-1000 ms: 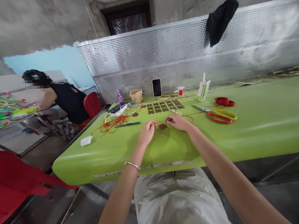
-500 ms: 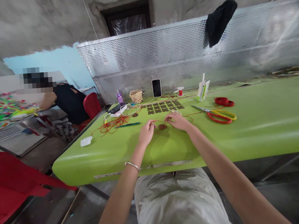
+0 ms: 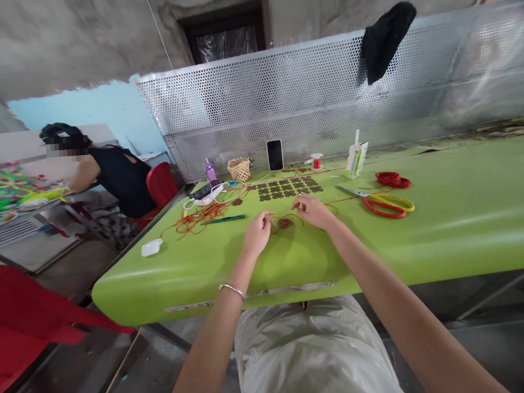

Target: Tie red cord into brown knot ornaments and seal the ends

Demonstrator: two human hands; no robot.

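Note:
My left hand [image 3: 258,231] is closed in a pinch on a thin red cord [image 3: 296,216] above the green table. The cord runs from its fingertips and curves toward my right hand. My right hand [image 3: 312,211] has its fingers bent and apart, close to the cord's curved end, with nothing visible between them. Between the hands, a small reddish-brown flower-shaped piece [image 3: 285,223] lies on the table. Beyond them, several dark brown flower-shaped pieces [image 3: 286,188] are laid out in rows.
Scissors [image 3: 386,204] and a red cord bundle [image 3: 393,179] lie right. A green pen [image 3: 224,219], tangled red cord [image 3: 200,217] and white case [image 3: 151,247] lie left. Behind stand a phone [image 3: 275,155], basket [image 3: 239,169], red spool [image 3: 316,161] and carton [image 3: 356,159]. A person [image 3: 119,176] sits left.
My right hand's fingers have come apart and shifted slightly right, away from the cord, whose end now curves down loosely. The left hand keeps its place.

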